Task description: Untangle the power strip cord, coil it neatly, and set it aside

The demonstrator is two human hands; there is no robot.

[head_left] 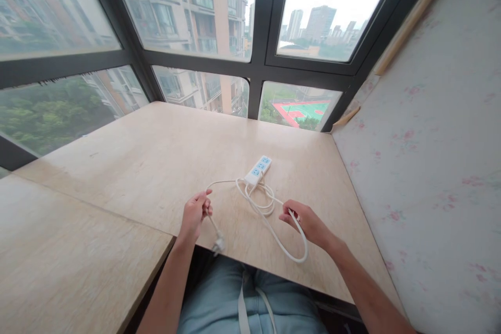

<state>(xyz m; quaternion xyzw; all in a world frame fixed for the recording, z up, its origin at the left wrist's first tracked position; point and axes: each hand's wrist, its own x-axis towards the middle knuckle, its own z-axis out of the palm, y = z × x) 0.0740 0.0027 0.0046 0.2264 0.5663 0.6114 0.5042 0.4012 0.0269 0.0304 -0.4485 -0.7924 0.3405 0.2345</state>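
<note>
Worktop runs back to a dark window frame and right to a papered wall. Front edge lies just ahead of the blue trousers; an inner corner shows beside the left forearm, where a seam crosses the surface. Broad stretch of worktop to the left of the power strip; narrower strip of surface between right hand and wall.

Power strip lies on the worktop, beyond and between the hands, angled away. Left hand: fingers pinched on the cord, near its plug end. Right hand: fingers curled closed around another part of the cord. Plug hangs at the front edge; contact there, cannot tell.

Count: one power strip, three blue socket panels, one white cord looped, one plug, two hands.
</note>
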